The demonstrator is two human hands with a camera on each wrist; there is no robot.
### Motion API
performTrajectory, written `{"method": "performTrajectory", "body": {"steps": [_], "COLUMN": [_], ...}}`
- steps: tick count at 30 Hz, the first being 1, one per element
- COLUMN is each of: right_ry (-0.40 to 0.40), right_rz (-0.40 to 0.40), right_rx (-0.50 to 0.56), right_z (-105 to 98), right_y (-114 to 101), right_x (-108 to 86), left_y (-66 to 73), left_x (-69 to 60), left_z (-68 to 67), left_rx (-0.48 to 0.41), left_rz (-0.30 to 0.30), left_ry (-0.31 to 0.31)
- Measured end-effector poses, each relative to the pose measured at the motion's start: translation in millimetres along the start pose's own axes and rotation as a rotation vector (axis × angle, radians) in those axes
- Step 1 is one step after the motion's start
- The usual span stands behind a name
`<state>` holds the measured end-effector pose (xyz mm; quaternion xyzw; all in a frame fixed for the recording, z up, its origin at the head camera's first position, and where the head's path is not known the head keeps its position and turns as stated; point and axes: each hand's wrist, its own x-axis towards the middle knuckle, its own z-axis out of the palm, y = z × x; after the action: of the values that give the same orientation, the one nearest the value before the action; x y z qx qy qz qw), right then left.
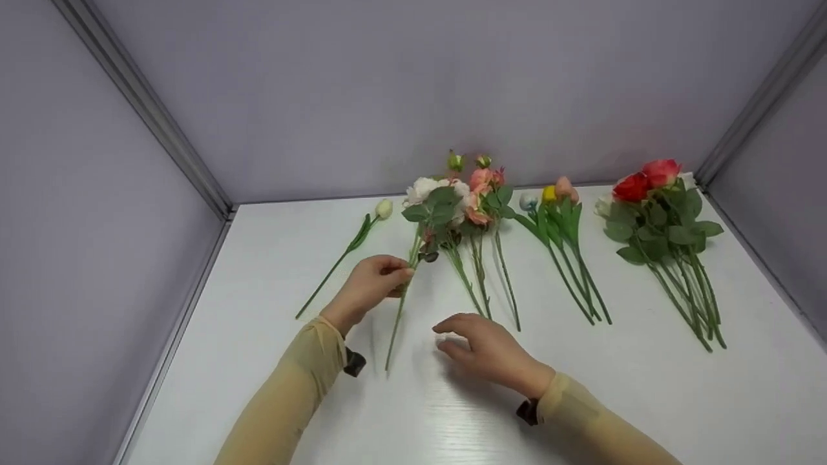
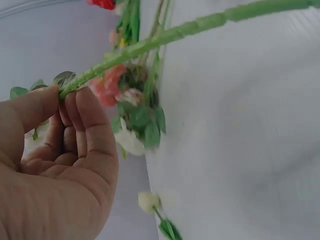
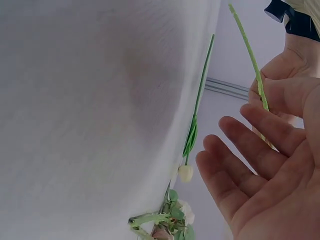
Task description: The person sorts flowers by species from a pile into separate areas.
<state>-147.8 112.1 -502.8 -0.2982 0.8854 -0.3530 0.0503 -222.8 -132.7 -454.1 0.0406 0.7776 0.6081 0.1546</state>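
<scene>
My left hand [image 1: 371, 284] pinches a long green flower stem [image 1: 397, 316] between thumb and fingers, holding it above the table. Toward the back this stem runs up to green leaves and pale whitish blooms [image 1: 423, 188], which overlap other flowers, so its own head is hard to separate. In the left wrist view the stem [image 2: 165, 37] crosses above the palm. My right hand [image 1: 491, 352] hovers nearer the front, fingers loosely bent, with nothing in its grasp. Its spread fingers show in the right wrist view, where the left hand [image 3: 287, 70] appears behind.
A single white tulip [image 1: 384, 209] lies left on the white table [image 1: 258, 271]. Pink peony-like flowers [image 1: 479, 194] lie at centre, several tulips [image 1: 563, 190] right of them, and a bunch of red and white roses [image 1: 661, 173] far right. Grey panels [image 1: 413, 84] enclose the table.
</scene>
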Motion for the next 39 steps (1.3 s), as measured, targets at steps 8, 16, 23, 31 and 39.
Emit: {"method": "performTrajectory", "body": {"steps": [8,16,23,31,39], "right_ry": [0.026,0.101,0.121,0.135,0.157], "right_rz": [0.273,0.328,0.310,0.360,0.411], "right_rx": [0.605,0.788,0.756,0.724,0.711], "right_z": [-1,5,7,7,11], "right_y": [8,10,13,12,12], "right_x": [-14.7,-20.1,-21.6,-20.0,-19.3], "left_y": [17.4,17.4,9.4,0.3,-3.6], "left_x": [5.8,5.2,6.4,3.7,2.6], "left_z": [53.0,74.3,77.4,79.5,83.5], "left_rx": [-0.274,-0.376,-0.390,-0.295,-0.298], "left_rz": [0.100,0.152,0.143,0.163,0.139], "left_ry": [0.020,0.018,0.021,0.028,0.044]}}
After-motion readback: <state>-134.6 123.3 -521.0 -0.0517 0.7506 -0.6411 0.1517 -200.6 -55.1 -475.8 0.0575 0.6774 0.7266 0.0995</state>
